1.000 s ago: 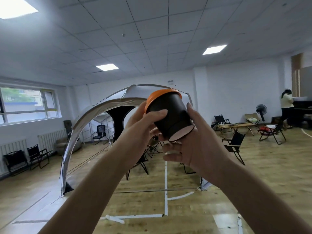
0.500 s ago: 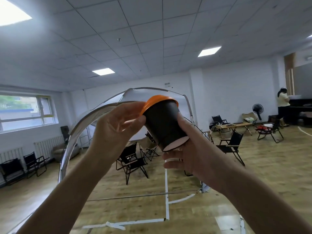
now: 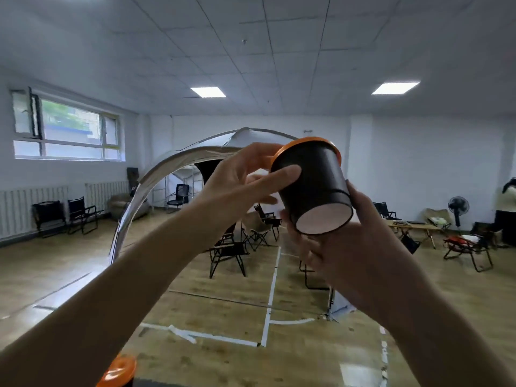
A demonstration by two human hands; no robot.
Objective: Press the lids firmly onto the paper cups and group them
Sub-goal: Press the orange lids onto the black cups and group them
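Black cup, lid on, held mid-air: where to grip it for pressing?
Probably the black cup by its sidewall near the base, from below-right: the narrow base tilts toward the camera, and the left hand holds the orange lid end.

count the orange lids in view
2. One lid is on the cup held by the left hand and right hand; the other lid sits at the bottom left edge. More may be out of frame.
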